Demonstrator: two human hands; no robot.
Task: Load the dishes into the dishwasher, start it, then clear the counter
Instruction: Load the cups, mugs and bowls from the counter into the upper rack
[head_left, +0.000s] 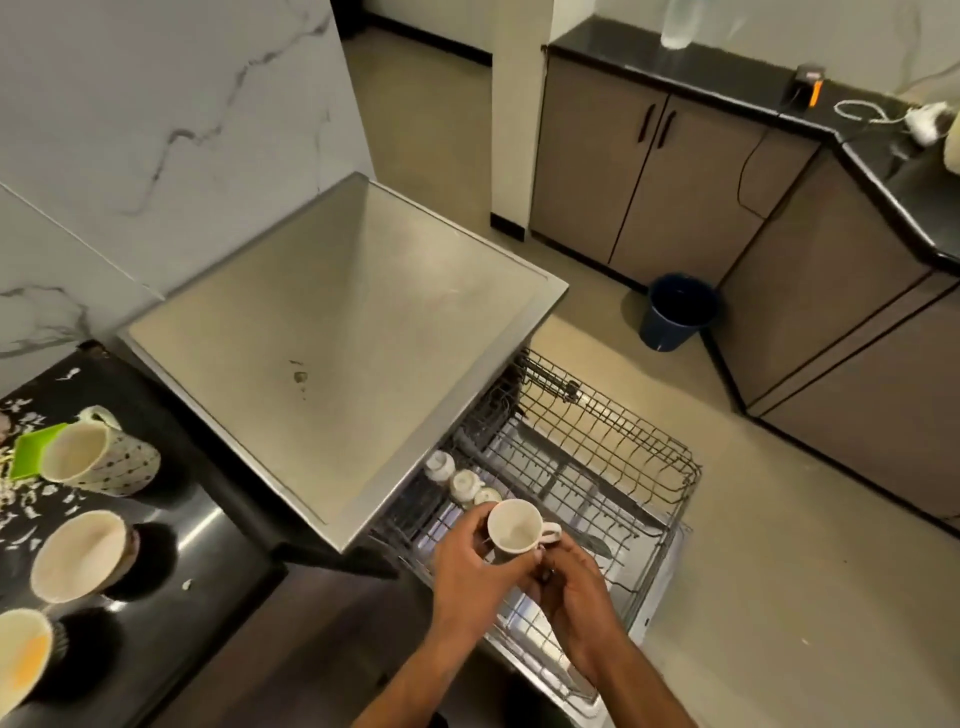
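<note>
Two hands on one cup above the pulled-out dishwasher rack.

Both hands grip a single white cup (514, 530), mouth up: the left hand (467, 566) curls round its body, the right hand (571, 592) pinches at the handle side. Directly beneath them sits the wire rack (597, 457); just beyond the left hand's fingertips, three small white cups (460, 480) stand in it. Well left of the hands, three mugs (83, 553) lie on the black counter (171, 571).
</note>
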